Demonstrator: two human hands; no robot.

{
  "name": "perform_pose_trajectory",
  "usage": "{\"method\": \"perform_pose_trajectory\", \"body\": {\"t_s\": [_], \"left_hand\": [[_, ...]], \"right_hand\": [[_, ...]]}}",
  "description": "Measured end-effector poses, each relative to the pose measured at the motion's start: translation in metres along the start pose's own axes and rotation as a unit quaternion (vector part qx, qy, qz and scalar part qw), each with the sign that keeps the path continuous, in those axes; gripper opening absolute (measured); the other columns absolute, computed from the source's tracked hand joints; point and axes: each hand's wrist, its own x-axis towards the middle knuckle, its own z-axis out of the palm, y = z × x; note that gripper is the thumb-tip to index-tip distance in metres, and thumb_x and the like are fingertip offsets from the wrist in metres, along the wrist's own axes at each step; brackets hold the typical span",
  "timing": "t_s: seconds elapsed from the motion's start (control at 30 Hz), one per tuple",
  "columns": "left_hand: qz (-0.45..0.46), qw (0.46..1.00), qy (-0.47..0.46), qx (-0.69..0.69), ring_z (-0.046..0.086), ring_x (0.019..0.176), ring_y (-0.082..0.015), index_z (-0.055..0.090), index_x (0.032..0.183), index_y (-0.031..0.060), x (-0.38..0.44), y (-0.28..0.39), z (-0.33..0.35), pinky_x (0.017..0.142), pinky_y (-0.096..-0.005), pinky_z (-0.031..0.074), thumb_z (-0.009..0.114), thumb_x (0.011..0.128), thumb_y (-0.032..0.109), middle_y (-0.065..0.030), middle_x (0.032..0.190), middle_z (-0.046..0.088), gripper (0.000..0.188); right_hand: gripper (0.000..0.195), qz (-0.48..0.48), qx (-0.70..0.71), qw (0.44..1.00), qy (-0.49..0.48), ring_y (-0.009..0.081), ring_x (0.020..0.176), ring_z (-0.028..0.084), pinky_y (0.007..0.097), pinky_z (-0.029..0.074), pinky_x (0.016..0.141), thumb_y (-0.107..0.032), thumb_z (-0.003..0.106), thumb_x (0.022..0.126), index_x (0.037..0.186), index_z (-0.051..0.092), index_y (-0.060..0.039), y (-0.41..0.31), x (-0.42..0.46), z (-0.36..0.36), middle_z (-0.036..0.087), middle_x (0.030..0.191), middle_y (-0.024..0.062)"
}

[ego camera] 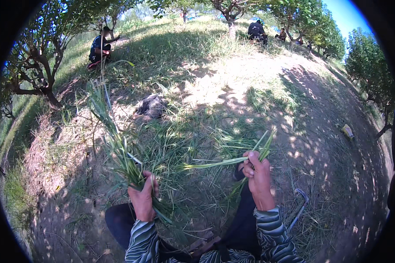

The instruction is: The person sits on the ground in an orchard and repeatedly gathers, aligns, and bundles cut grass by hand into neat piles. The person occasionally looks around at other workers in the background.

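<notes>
My left hand (144, 196) is closed around a thick bundle of long green grass (120, 143), whose blades rise to the upper left and whose other ends hang below the fist. Between the thumb and fingers of my right hand (259, 179) is a thin bunch of grass stalks (225, 162), its pale yellowish tip stretching left towards the bundle without touching it. Cut grass (171, 141) lies on the ground before me. To the right of my right forearm rests a sickle (299, 208) with a curved metal end.
A dark crumpled cloth (151, 107) lies ahead. A yellowish packet (348, 131) is on bare soil at right. One person (98, 47) squats at upper left; another (256, 31) sits farther back. Trees stand on both sides, including a branching tree (44, 72) at left.
</notes>
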Motion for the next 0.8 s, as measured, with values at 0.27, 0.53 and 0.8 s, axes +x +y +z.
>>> {"method": "perform_pose_trajectory", "body": {"t_s": [0.27,0.53,0.8], "left_hand": [[-0.079,0.975,-0.165,0.128,0.059,0.081,-0.0112,0.065,0.101,-0.0007,-0.013,-0.033,0.035,0.076,-0.0250,0.046,0.067,0.081,0.005,-0.0051,0.091,0.066,0.021],[-0.125,0.979,-0.153,0.045,0.060,0.074,-0.0098,0.066,0.097,-0.0017,-0.024,-0.089,0.026,0.067,-0.0241,0.047,0.065,0.083,0.006,-0.0038,0.084,0.066,0.016],[-0.068,0.975,-0.122,0.171,0.059,0.075,-0.0081,0.067,0.088,-0.0005,-0.019,-0.104,0.007,0.069,-0.0239,0.047,0.067,0.080,0.004,-0.0021,0.083,0.067,0.009]], "right_hand": [[0.018,0.086,-0.071,0.985,-0.131,0.0021,0.045,0.031,0.0192,0.021,0.041,-0.017,0.054,0.091,0.085,0.059,-0.0010,0.032,-0.022,0.054,0.042,0.060,-0.0042],[0.014,0.021,-0.251,0.954,-0.164,0.0058,0.051,0.043,0.0215,0.033,0.048,-0.015,0.060,0.086,0.088,0.059,-0.0006,0.066,-0.041,0.055,0.048,0.061,-0.0033],[0.012,-0.153,-0.469,0.846,-0.200,0.0327,0.066,0.062,0.0374,0.046,0.058,-0.010,0.061,0.081,0.085,0.060,0.0012,0.096,-0.041,0.042,0.063,0.074,0.0181]]}}
